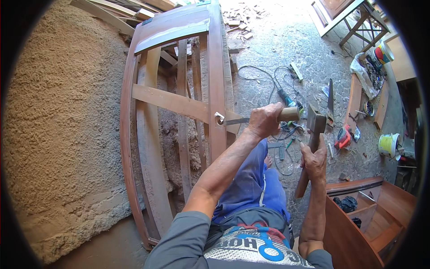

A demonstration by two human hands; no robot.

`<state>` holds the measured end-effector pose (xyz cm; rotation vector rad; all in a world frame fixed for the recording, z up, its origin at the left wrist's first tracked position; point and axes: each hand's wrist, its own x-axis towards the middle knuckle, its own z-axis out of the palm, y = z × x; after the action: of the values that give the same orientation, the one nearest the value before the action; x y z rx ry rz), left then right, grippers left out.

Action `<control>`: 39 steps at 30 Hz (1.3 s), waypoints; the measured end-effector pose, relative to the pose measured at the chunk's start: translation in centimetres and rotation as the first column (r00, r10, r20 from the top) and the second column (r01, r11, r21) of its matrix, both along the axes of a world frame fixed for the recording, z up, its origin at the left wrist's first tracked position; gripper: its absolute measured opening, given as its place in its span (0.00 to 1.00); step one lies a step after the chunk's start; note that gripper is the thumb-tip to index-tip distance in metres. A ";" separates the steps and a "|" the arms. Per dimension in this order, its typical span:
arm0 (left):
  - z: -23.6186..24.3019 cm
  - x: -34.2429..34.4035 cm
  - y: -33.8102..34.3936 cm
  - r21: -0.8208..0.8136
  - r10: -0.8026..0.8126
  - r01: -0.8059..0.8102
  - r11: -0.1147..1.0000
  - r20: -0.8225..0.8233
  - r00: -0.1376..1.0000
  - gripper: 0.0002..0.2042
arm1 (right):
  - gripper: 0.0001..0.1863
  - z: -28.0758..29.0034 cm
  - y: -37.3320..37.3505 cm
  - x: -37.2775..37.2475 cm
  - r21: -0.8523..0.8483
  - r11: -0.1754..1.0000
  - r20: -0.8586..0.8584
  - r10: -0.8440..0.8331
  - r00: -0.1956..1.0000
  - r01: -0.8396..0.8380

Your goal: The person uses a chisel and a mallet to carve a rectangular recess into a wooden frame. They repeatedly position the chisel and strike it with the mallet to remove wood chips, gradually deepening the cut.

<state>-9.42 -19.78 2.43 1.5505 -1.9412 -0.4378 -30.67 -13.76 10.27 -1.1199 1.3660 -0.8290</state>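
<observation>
My left hand (264,119) is closed round a chisel with a pale wooden handle (287,114); its flat metal blade (235,121) points left to a hole with white chips (219,118) in the upright of a reddish-brown wooden door frame (217,67). The frame lies over loose boards along my left side. My right hand (316,159) grips a hammer by its wooden handle, the metal head (316,117) raised a short way beyond the chisel's butt, apart from it. My legs in blue trousers (246,179) are beside the frame.
Sawdust (67,112) is heaped at left. On the floor lie a teal power tool (284,99), cords, a saw (330,101), a red tool (343,136), boards and offcuts (237,24). Buckets (387,145) stand right, a table (358,24) behind, an open wooden cabinet (380,224) at lower right.
</observation>
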 end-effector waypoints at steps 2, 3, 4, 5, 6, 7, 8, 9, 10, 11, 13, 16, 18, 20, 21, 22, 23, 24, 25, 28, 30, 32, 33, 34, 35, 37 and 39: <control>0.4 0.1 0.1 -0.030 0.013 -0.014 0.999 -0.027 1.000 0.13 | 0.22 0.3 -0.3 -0.1 -0.004 1.000 -0.005 0.021 1.000 -0.021; 0.5 0.1 0.2 -0.045 0.015 -0.017 0.999 -0.033 0.999 0.12 | 0.21 0.4 -0.5 -0.1 -0.006 1.000 -0.008 0.031 0.999 -0.031; 0.5 0.0 0.2 -0.060 0.018 -0.020 0.998 -0.042 0.999 0.11 | 0.21 0.9 -0.7 0.0 -0.014 0.999 -0.022 0.045 0.999 -0.045; 0.4 0.1 0.3 -0.054 0.009 -0.011 0.998 -0.036 0.999 0.10 | 0.21 1.5 -1.1 0.2 -0.023 0.998 -0.036 0.059 0.998 -0.060; 0.3 0.2 0.3 -0.049 -0.001 -0.001 0.999 -0.031 1.000 0.08 | 0.21 1.8 -1.2 0.3 -0.031 0.997 -0.050 0.072 0.996 -0.074; 0.2 0.3 0.2 -0.045 -0.010 0.009 0.999 -0.023 1.000 0.07 | 0.21 1.8 -1.3 0.2 -0.058 0.996 -0.045 0.058 0.997 -0.061; 0.1 0.2 0.3 -0.071 -0.019 0.016 0.997 -0.042 0.999 0.07 | 0.21 1.8 -1.4 0.0 -0.084 0.995 -0.039 0.044 0.998 -0.048; 0.0 0.0 0.6 -0.096 -0.027 0.021 0.995 -0.061 0.998 0.06 | 0.20 1.8 -1.5 -0.2 -0.111 0.993 -0.033 0.031 0.999 -0.034; 0.0 0.1 0.9 -0.119 -0.035 0.026 0.993 -0.074 0.997 0.05 | 0.21 1.7 -1.5 -0.3 -0.131 0.991 -0.029 -0.016 0.999 0.012; 0.0 0.2 1.0 -0.116 -0.041 0.033 0.993 -0.067 0.997 0.05 | 0.21 1.6 -1.4 -0.5 -0.150 0.987 -0.025 -0.063 0.998 0.058; -0.2 0.3 0.9 -0.110 -0.019 0.013 0.994 -0.049 0.999 0.06 | 0.21 1.6 -0.9 0.5 -0.145 0.982 -0.090 -0.138 0.986 0.124; -0.2 0.2 1.1 -0.120 -0.006 0.003 0.993 -0.021 1.000 0.10 | 0.20 -1.1 -0.6 0.5 -0.360 0.866 -0.435 0.173 0.883 -0.347; -0.5 0.4 0.8 -0.114 0.003 -0.003 0.993 0.002 1.000 0.14 | 0.22 -0.5 -1.3 -1.0 -0.214 0.951 -0.294 0.155 0.943 -0.222; -0.9 0.6 0.8 -0.083 0.012 -0.010 0.996 0.029 0.999 0.18 | 0.23 1.3 -1.6 -0.3 -0.010 0.999 -0.135 -0.050 0.990 0.049; -1.2 0.7 1.0 -0.079 0.016 -0.014 0.997 0.030 0.999 0.18 | 0.24 1.0 -1.5 0.2 -0.003 0.985 -0.042 -0.173 0.984 0.173; -1.3 0.5 0.8 -0.082 0.009 -0.007 0.997 0.027 1.000 0.18 | 0.23 0.3 -1.3 0.2 -0.089 0.996 -0.173 -0.038 0.984 0.023; -1.3 0.3 0.5 -0.088 0.004 -0.001 0.996 0.026 1.000 0.18 | 0.23 -0.6 -1.2 0.3 -0.154 0.978 -0.310 0.086 0.947 -0.139; -1.3 0.3 0.6 -0.082 -0.004 0.007 0.997 0.036 0.999 0.18 | 0.22 -1.1 -1.2 0.2 -0.195 0.933 -0.448 0.191 0.873 -0.304; -1.3 0.7 0.9 -0.075 -0.009 0.012 0.997 0.047 0.999 0.18 | 0.21 -1.0 -1.3 0.1 -0.173 0.949 -0.401 0.178 0.899 -0.265; -1.1 1.0 1.2 -0.075 -0.006 0.010 0.997 0.050 0.999 0.19 | 0.19 0.1 -1.2 -0.1 -0.084 0.984 -0.256 0.134 0.957 -0.160; -0.9 1.1 1.1 -0.062 -0.009 0.013 0.998 0.057 0.998 0.21 | 0.18 0.5 -0.9 0.7 0.054 0.994 -0.004 -0.096 0.995 0.096; -0.9 0.9 1.0 -0.039 -0.015 0.019 0.999 0.088 0.996 0.21 | 0.18 -1.5 -0.5 1.1 -0.093 0.995 -0.167 -0.049 0.985 0.033; -1.0 0.6 0.9 -0.028 -0.023 0.026 0.999 0.103 0.994 0.22 | 0.18 -3.1 -0.6 0.3 -0.156 0.942 -0.453 0.198 0.869 -0.296; -0.9 0.7 1.0 -0.053 -0.021 0.025 0.998 0.078 0.997 0.17 | 0.18 -2.7 -0.7 0.1 -0.137 0.953 -0.384 0.201 0.901 -0.270; -0.8 0.9 1.4 -0.077 -0.019 0.023 0.997 0.053 0.998 0.13 | 0.18 -1.9 -0.6 -0.3 -0.115 0.962 -0.312 0.200 0.929 -0.246; -0.3 1.1 1.5 -0.107 -0.024 0.025 0.994 0.004 1.000 0.09 | 0.18 -0.3 -0.6 -0.4 -0.022 0.997 -0.114 0.071 0.991 -0.074; -0.8 1.3 1.4 -0.046 -0.015 0.019 0.999 0.069 0.997 0.17 | 0.20 -0.5 -0.4 0.8 -0.009 0.987 0.061 -0.160 0.985 0.161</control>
<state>-8.15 -18.34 1.58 1.5392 -2.0039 -0.3485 -29.83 -14.12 9.73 -0.9968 1.4154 -0.9821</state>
